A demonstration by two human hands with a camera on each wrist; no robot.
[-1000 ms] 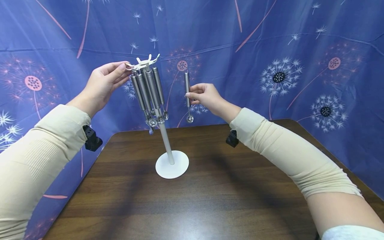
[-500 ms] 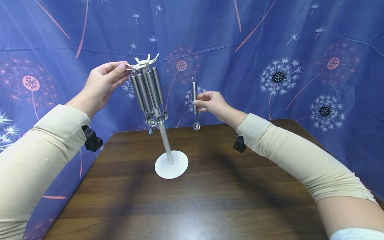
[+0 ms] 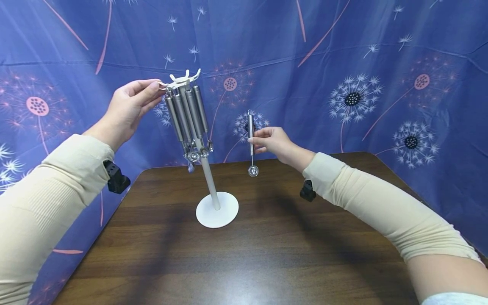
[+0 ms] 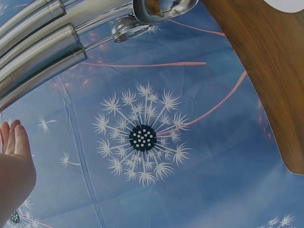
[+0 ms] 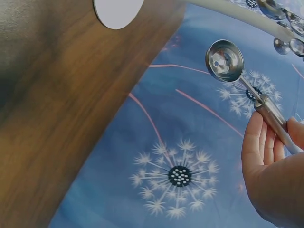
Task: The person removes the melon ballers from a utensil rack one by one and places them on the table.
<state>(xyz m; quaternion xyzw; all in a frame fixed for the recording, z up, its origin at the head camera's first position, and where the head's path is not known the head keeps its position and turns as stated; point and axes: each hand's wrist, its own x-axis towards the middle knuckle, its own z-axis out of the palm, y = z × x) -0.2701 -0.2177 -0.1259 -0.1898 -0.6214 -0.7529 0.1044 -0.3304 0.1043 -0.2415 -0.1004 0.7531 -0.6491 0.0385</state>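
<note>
My left hand [image 3: 129, 103] pinches one hook of the white stand [image 3: 208, 180] at its top left. Several steel utensils [image 3: 187, 114] with tube handles and small round scoops hang from that stand; their handles and scoops also cross the top of the left wrist view. To the right, my right hand [image 3: 281, 145] pinches a steel melon baller [image 3: 250, 127] by its handle, loop up and scoop down, clear of the stand and above the table's far edge. Its round bowl [image 5: 224, 61] shows in the right wrist view. The left fingertips' grip is outside the left wrist view.
The stand's round white base [image 3: 225, 216] rests on a dark brown wooden table [image 3: 267, 254]. Behind the table hangs a blue cloth [image 3: 282, 84] with dandelion prints. The stand's post leans to the left. Two bare curved hooks [image 3: 186, 74] point up at its top.
My right hand has moved down and to the right with the melon baller, away from the stand. The left hand stays on the hook, and the stand has hardly moved.
</note>
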